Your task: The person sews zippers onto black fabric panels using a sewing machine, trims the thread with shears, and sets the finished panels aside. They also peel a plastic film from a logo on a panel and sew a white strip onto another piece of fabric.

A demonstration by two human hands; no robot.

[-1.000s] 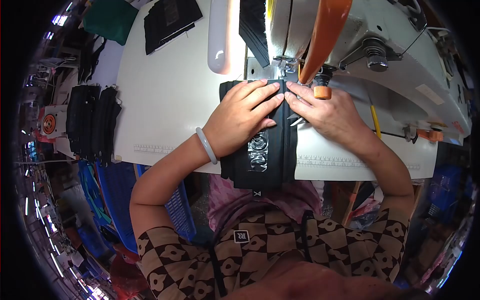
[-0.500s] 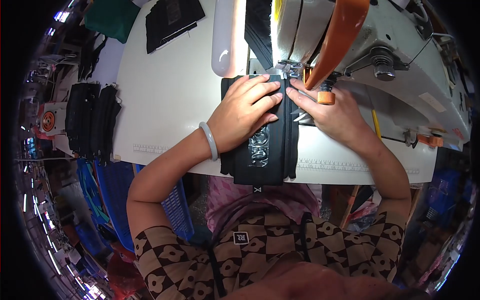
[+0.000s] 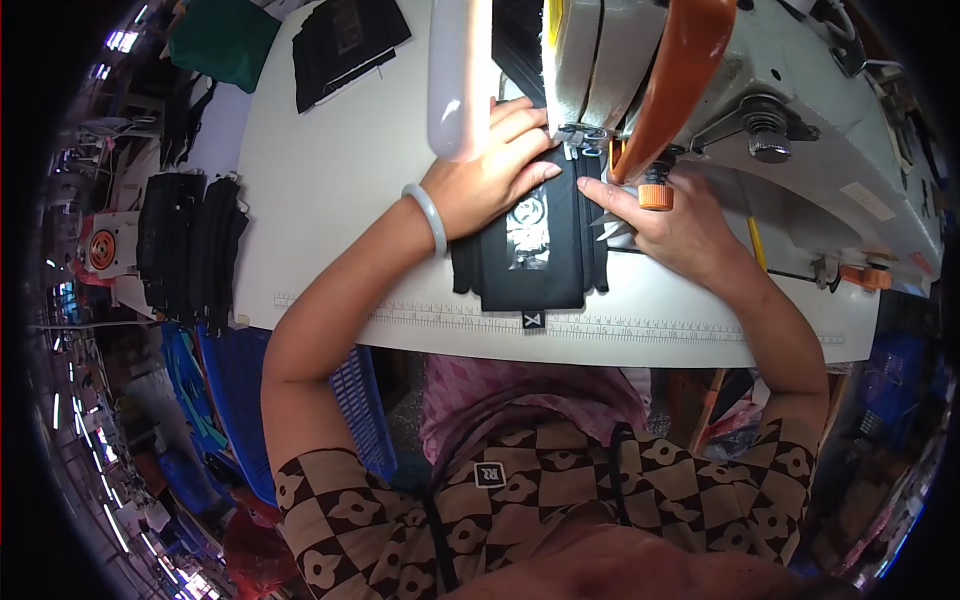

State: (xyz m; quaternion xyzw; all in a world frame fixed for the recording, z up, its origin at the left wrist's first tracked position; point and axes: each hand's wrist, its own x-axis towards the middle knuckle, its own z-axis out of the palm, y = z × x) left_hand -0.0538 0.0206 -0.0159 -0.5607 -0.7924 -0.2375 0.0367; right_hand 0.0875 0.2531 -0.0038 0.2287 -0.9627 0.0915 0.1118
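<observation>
A black fabric piece (image 3: 545,270) with a clear printed patch and a small tag lies on the white table under the sewing machine's presser foot (image 3: 582,140). My left hand (image 3: 490,175) rests on its far left part with fingers spread, partly behind the white lamp tube. My right hand (image 3: 675,220) touches its right edge near the foot, index finger stretched out; its other fingers are partly hidden by the machine's orange knob (image 3: 655,196). Silver blades (image 3: 612,225) show beside my right palm.
Black fabric stacks (image 3: 185,245) stand at the left, and another black piece (image 3: 350,45) lies at the far left of the table (image 3: 320,180). A blue basket (image 3: 365,420) is below the table edge. The machine arm (image 3: 800,180) spans the right.
The black fabric has moved away from my body, further under the machine. My left hand has moved forward with it; my right hand has shifted only slightly.
</observation>
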